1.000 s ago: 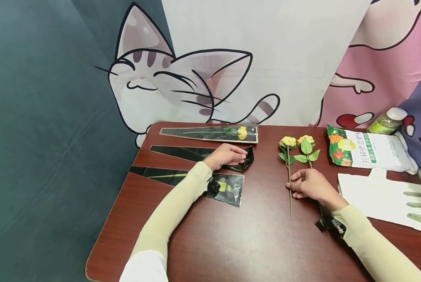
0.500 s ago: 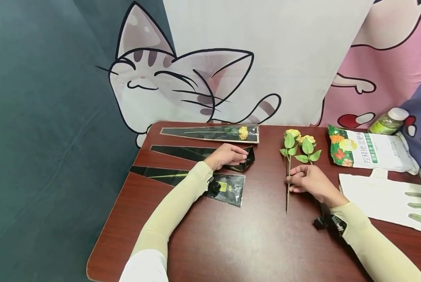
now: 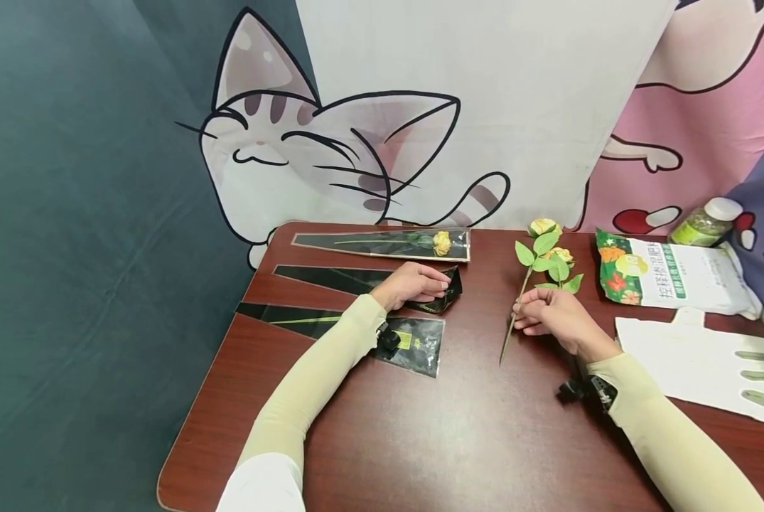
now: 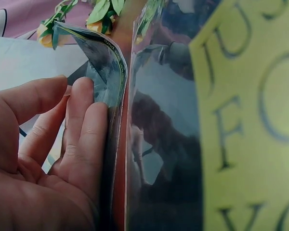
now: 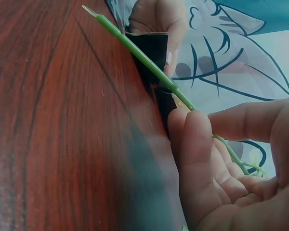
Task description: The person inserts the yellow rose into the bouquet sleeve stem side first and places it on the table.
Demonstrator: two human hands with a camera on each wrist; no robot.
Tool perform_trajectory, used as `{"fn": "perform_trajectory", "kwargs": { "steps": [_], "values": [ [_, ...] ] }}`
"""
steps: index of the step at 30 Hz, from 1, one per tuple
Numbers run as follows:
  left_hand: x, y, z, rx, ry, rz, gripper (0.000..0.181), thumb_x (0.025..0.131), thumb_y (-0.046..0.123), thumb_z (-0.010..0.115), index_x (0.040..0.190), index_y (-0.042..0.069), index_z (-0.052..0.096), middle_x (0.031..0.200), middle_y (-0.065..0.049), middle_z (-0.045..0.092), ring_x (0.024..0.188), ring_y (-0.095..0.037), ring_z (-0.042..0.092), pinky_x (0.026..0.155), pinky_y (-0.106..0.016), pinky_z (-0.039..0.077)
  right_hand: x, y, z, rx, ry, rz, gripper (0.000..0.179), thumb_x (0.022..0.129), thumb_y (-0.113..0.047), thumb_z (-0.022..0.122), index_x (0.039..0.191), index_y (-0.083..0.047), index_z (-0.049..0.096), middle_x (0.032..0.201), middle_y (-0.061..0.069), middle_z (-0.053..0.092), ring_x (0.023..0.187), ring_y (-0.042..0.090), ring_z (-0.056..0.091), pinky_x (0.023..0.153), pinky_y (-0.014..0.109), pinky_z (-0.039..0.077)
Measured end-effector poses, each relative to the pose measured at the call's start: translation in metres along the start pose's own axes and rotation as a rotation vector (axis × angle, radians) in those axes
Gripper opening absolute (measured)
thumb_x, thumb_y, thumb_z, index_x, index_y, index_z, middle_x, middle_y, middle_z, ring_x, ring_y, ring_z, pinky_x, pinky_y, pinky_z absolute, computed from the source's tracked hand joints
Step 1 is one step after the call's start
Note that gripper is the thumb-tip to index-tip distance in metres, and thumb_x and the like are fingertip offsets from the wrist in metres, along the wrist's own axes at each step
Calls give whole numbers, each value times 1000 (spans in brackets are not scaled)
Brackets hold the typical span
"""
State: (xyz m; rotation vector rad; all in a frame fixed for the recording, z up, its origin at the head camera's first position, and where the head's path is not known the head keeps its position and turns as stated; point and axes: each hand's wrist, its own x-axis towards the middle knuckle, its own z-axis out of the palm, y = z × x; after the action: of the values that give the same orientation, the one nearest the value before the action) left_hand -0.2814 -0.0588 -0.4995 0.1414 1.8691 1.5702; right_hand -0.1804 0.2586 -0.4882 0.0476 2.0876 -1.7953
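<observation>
My left hand [image 3: 410, 284] pinches the mouth of the middle black flower sleeve [image 3: 324, 277]. In the left wrist view that sleeve's clear-edged mouth [image 4: 119, 67] bulges open beside the fingers. My right hand [image 3: 557, 320] holds a yellow artificial rose [image 3: 544, 227] by its stem, between thumb and fingers. The bloom points away from me, and the green stem [image 5: 147, 67] slants with its cut end toward the left in the head view. A second yellow rose [image 3: 561, 254] lies behind the right hand, partly hidden by the held rose and the hand.
At the back lies a sleeve [image 3: 382, 245] with a yellow rose inside. A front sleeve [image 3: 429, 355] with a yellow label holds a green stem, partly under the left forearm. On the right are a fertilizer bag [image 3: 689, 274], a lidded jar [image 3: 704, 222] and white gloves [image 3: 676, 355].
My right hand has lifted the rose and tilted it, bloom swinging up and right, stem end moving left and away from me. The left hand stays at the sleeve's mouth.
</observation>
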Motion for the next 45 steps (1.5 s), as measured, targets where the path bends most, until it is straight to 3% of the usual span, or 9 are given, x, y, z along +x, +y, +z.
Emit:
{"fn": "perform_trajectory", "kwargs": {
  "steps": [22,45],
  "values": [
    [3,-3,1,17,14,22,26,97,17,79,123,11,80,122,-5,79,102,-14,77,91,-31,64,25,-27,12,137,107,-96,18,104,-7,64,110,8,55,84,0,78,71,11,76,69,29,66],
    [3,-3,3,-4,12,8,27,97,15,79,124,10,79,123,-4,78,102,-13,77,92,-31,64,69,-44,32,322,251,-140,14,101,-6,68,106,-4,54,78,-1,79,63,9,75,58,22,62]
  ]
}}
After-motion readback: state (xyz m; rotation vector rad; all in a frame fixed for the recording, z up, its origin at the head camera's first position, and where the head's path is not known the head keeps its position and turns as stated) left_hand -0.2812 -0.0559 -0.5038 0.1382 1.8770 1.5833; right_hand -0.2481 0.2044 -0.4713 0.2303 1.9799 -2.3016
